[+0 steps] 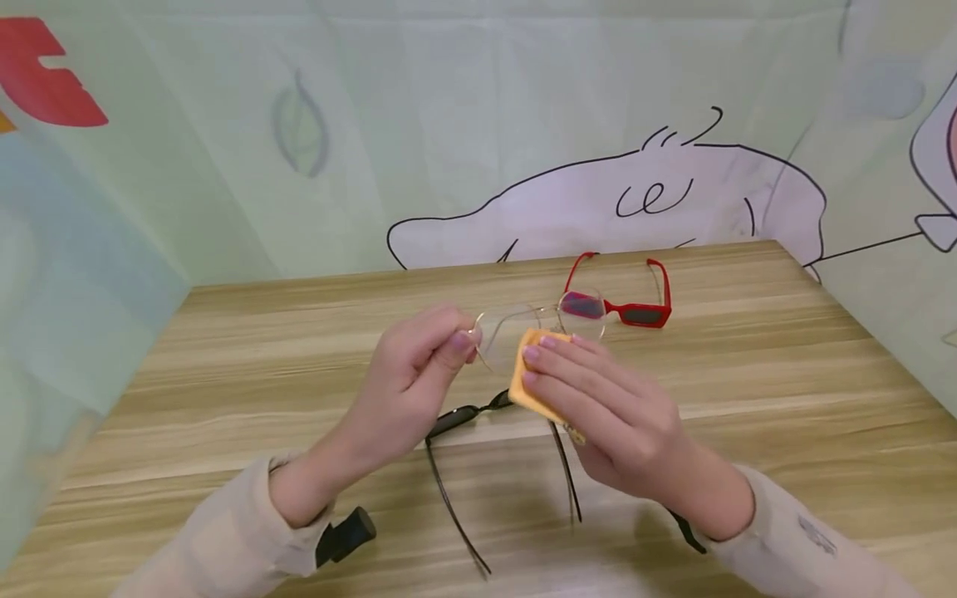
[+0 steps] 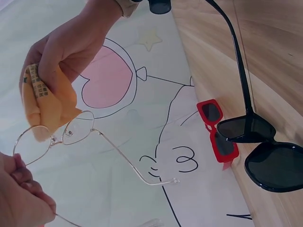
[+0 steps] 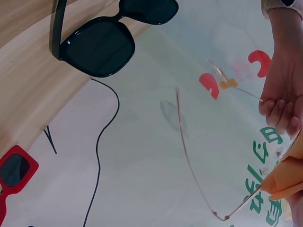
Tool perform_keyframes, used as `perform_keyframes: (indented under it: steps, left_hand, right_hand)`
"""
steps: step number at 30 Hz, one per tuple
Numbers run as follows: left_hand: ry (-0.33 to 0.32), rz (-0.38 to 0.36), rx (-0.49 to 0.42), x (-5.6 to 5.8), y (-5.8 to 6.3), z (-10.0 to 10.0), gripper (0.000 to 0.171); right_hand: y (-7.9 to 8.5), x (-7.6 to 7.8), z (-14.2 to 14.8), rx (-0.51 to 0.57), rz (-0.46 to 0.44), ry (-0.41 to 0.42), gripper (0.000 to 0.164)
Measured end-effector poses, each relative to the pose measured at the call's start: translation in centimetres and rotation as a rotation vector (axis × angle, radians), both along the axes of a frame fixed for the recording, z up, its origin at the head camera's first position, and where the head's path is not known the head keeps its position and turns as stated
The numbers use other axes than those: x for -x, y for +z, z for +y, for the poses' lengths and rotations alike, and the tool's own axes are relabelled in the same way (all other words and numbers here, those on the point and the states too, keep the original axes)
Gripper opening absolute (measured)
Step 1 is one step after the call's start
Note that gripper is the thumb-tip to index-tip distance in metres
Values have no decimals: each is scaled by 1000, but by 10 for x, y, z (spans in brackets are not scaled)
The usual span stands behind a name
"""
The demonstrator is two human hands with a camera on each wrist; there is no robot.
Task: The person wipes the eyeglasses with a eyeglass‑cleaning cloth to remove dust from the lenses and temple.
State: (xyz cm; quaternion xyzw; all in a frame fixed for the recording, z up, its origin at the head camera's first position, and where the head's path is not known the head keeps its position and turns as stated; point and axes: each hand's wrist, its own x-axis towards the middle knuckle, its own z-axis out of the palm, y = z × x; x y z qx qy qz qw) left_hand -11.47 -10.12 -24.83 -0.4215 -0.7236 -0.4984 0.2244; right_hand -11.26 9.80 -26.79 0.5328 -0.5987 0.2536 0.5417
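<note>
Between thumb and fingers, my left hand (image 1: 407,386) pinches a pair of thin gold-rimmed eyeglasses (image 1: 549,310) at the outer edge of one round lens. The eyeglasses are up above the table with their temples unfolded, as the temple (image 2: 137,165) in the left wrist view shows. My right hand (image 1: 628,423) holds a folded orange cloth (image 1: 527,390), its fingers lying over the front of it. In the left wrist view the cloth sits right at the lenses near the bridge, overlapping part of both rims.
Black sunglasses (image 1: 458,419) lie on the wood-grain table (image 1: 262,365) below my hands, temples toward me. Red-framed sunglasses (image 1: 645,315) with dark lenses lie near the back edge. Behind the table hangs a pale printed backdrop (image 1: 449,124) with line drawings.
</note>
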Motion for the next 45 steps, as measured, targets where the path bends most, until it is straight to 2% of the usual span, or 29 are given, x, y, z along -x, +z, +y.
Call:
perform_keyframes:
  steps: [6, 10, 16, 21, 25, 31, 35, 41, 45]
  left_hand:
    - [-22, 37, 14, -1, -3, 0, 29]
    - [-32, 41, 18, -1, -5, 2, 32]
    - [-42, 49, 10, -3, -7, 6, 34]
    - [-20, 9, 2, -4, -5, 9, 32]
    - [-15, -21, 5, -5, -4, 10, 30]
    - [-6, -19, 9, -6, -6, 8, 26]
    - [-5, -28, 22, -7, -6, 7, 23]
    - [-11, -44, 55, -8, -4, 7, 24]
    - [-31, -33, 62, -9, -4, 6, 23]
  right_hand:
    - [3, 0, 4, 42, -109, -43, 25]
    - [6, -1, 1, 52, -120, -58, 25]
    - [10, -2, -8, 46, -95, -22, 24]
    - [12, 0, -12, 17, -54, 10, 22]
    - [10, 2, -10, -6, -10, 39, 20]
    - [6, 4, -5, -82, 27, 109, 19]
    - [4, 2, -4, -102, 47, 113, 18]
    - [4, -1, -6, -66, 26, 88, 19]
    - [6, -2, -7, -26, -31, 95, 17]
